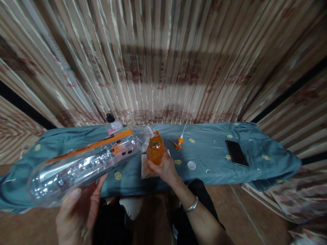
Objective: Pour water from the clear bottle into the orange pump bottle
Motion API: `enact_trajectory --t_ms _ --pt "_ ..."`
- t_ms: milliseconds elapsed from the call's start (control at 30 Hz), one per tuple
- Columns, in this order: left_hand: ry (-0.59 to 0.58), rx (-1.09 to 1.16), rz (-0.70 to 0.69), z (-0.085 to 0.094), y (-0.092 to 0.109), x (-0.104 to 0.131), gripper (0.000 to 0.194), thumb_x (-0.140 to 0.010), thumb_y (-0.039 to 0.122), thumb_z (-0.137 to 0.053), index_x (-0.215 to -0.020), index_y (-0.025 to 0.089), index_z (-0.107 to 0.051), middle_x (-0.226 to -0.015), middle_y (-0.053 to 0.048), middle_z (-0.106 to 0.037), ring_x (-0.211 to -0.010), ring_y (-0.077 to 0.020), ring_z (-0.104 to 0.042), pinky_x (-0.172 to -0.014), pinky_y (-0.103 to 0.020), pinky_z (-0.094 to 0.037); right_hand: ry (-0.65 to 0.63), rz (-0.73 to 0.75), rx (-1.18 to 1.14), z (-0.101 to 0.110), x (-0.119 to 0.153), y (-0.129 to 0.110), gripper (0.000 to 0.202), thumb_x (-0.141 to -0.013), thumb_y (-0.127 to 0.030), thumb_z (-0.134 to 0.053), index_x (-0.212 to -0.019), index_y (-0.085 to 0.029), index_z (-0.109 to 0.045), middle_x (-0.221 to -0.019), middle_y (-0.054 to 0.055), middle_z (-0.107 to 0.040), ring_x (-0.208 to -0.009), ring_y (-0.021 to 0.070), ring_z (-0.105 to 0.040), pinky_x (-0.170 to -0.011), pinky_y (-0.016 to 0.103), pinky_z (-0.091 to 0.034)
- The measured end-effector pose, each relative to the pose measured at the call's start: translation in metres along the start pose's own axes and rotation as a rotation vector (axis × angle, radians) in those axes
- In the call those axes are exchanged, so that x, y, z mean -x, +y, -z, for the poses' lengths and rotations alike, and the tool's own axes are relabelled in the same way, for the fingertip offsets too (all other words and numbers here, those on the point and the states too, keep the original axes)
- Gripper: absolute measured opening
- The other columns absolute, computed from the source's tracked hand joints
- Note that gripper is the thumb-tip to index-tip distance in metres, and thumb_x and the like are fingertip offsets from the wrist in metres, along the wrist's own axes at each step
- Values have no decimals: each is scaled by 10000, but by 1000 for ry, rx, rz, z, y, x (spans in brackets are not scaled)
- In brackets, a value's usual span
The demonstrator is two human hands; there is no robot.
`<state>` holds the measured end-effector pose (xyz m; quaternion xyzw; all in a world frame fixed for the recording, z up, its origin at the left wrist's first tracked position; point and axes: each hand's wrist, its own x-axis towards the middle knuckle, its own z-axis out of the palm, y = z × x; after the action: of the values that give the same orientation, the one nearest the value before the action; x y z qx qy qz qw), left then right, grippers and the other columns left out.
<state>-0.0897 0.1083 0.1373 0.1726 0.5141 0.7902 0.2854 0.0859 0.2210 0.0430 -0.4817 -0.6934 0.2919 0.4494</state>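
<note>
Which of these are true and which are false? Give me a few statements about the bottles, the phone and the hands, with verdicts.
1. The left hand holds a large clear plastic bottle. True.
2. The right hand grips an orange bottle. True.
3. The clear bottle's mouth points away from the orange one. False: it is at the orange bottle's opening.
4. An orange pump top lies on the blue-green cloth. True.
5. The smartphone lies left of the pump top. False: it lies to the right.
6. The silver bangle is on the left wrist. False: right wrist.
</note>
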Motion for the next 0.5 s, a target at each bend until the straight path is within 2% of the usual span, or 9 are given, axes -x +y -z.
enact_trajectory --t_ms 133,333,400,500 --pt "2 12 2 1 -1 1 193 -608 351 -761 -797 317 -754 -936 32 -791 -1262 -333 -624 -1174 -529 -409 -9 -16 0 1 0 -1 651 -778 -314 -765 -1367 -209 -509 -1177 112 -750 -1074 293 -752 -959 445 -623" --pt "-17 0 -20 -2 2 6 156 -687 322 -732 -842 326 -757 -1010 45 -791 -1237 -302 -644 -1175 -513 -414 34 -11 -12 -4 1 0 664 -771 -324 -770 -1363 -190 -499 -1156 111 -757 -1043 287 -761 -926 429 -636" --pt "-25 18 -29 -1 1 4 122 -666 325 -751 -787 327 -741 -922 47 -788 -1239 -299 -642 -1164 -505 -434 41 -5 -9 -5 1 1 655 -769 -313 -770 -1356 -193 -506 -1155 110 -757 -1042 285 -761 -924 425 -638" --pt "-35 35 -26 3 -2 -1 171 -627 346 -776 -793 319 -747 -853 39 -782 -1282 -305 -612 -1150 -492 -453 52 3 -7 -6 1 1 639 -763 -306 -777 -1337 -199 -519 -1155 105 -755 -1041 277 -761 -928 412 -638"
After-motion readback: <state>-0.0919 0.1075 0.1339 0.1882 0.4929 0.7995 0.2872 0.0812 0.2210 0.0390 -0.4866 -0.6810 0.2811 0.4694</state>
